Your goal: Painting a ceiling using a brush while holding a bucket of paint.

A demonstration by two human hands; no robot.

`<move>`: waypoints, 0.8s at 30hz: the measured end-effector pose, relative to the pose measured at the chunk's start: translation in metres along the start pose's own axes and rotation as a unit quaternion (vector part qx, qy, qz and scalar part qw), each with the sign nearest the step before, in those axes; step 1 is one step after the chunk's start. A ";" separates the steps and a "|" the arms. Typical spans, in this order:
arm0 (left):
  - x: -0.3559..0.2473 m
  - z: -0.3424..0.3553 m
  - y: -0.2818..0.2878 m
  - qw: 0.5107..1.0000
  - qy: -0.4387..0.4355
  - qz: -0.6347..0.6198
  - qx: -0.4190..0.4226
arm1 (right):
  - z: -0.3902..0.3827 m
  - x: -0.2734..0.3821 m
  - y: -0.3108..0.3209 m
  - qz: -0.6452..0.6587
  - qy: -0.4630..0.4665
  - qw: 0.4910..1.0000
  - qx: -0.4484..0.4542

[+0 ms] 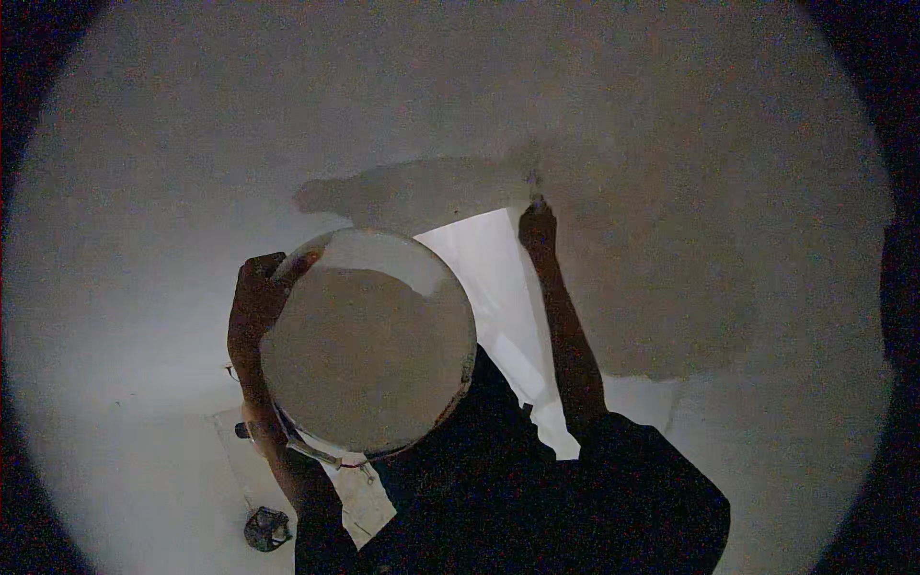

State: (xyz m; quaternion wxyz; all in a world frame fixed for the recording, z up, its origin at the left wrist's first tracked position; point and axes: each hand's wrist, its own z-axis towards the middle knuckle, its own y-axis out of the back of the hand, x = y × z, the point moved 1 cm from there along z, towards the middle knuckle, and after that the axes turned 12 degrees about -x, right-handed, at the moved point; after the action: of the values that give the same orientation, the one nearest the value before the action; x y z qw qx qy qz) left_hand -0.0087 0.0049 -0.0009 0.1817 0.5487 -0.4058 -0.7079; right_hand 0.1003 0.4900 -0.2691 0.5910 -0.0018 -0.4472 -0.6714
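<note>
My left hand [264, 302] is closed on the rim of a round bucket [450, 297], thumb over the edge at its upper left. A grey-brown wet mix [355, 355] fills much of the bucket, which is tilted so its mouth shows as a full circle. Stretched out ahead, my right hand [539, 228] is closed around a blurred brush-like tool [535, 187]; its exact kind is hard to see in the dim light. That tool is at a broad pale surface, beside a darker brownish patch [661, 259].
A bright white strip [503, 287] shows between the bucket and my right forearm. Another dark patch [412, 187] spreads above the bucket. At the lower left lie a small dark round object [266, 529] and a pale flat sheet or board [240, 470].
</note>
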 end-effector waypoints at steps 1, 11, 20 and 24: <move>0.002 -0.003 0.003 1.000 -0.016 -0.019 -0.018 | 0.018 0.037 0.024 -0.126 0.050 0.990 0.046; -0.006 0.002 0.025 0.999 -0.033 -0.024 -0.024 | 0.093 0.225 0.160 0.044 0.008 0.984 -0.175; -0.014 0.001 0.025 0.999 -0.043 -0.008 -0.016 | -0.019 0.089 0.038 -0.206 -0.003 0.974 0.098; 0.015 0.008 0.009 0.996 -0.083 -0.013 -0.025 | 0.031 0.097 0.069 -0.107 0.182 0.972 -0.100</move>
State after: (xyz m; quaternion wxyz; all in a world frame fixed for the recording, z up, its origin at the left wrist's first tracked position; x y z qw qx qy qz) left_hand -0.0225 -0.0083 -0.0033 0.1517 0.4884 -0.3945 -0.7634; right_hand 0.1093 0.4384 -0.1579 0.5838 0.1093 -0.2605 -0.7612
